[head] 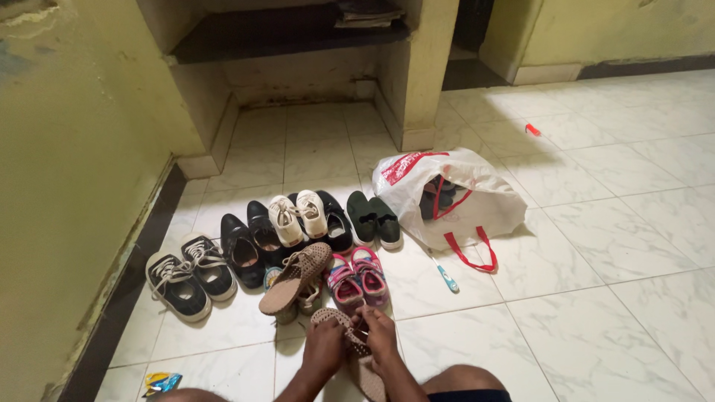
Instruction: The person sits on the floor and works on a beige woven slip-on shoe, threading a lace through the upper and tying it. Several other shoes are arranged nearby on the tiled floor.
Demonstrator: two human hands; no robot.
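- Head view: left hand (324, 348) clasps tan woven shoe (356, 350); keep it steady.
- Right hand (380, 333) pinches its rim.
- Matching shoe (296, 277) lies just beyond them.

White marble-patterned tiled floor (596, 246) carrying a row of shoes: black lace-up canvas sneakers (190, 275), black leather shoes (249, 244), white sneakers (298, 217), dark green slip-ons (374, 219), pink children's sandals (357, 277). Beside them lie a white plastic bag with red handles (454, 197) and a blue toothbrush (447, 278).
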